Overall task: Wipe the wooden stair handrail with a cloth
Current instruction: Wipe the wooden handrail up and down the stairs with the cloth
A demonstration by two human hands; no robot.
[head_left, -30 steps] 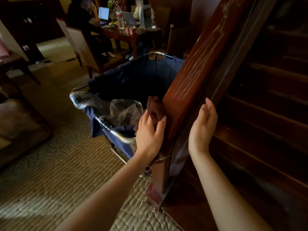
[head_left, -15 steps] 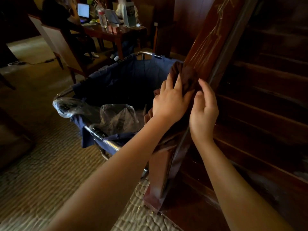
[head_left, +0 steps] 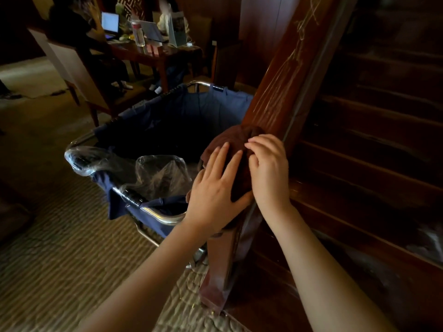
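A dark brown cloth (head_left: 236, 142) is draped over the sloping wooden handrail (head_left: 285, 75), low on it. The left hand (head_left: 213, 190) presses it with fingers spread flat. The right hand (head_left: 269, 168) rests beside, fingers curled onto the cloth, seemingly pinching it. A blue laundry cart (head_left: 153, 219) stands just beside.

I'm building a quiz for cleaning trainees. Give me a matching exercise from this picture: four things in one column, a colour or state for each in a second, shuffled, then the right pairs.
Things:
1. cloth
2. laundry cart
3. left hand
4. handrail

States:
A. blue fabric on a shiny metal frame
B. streaked with pale marks
C. brown, bunched against the wood
D. fingers spread flat on the cloth

Pairs: 1-C, 2-A, 3-D, 4-B
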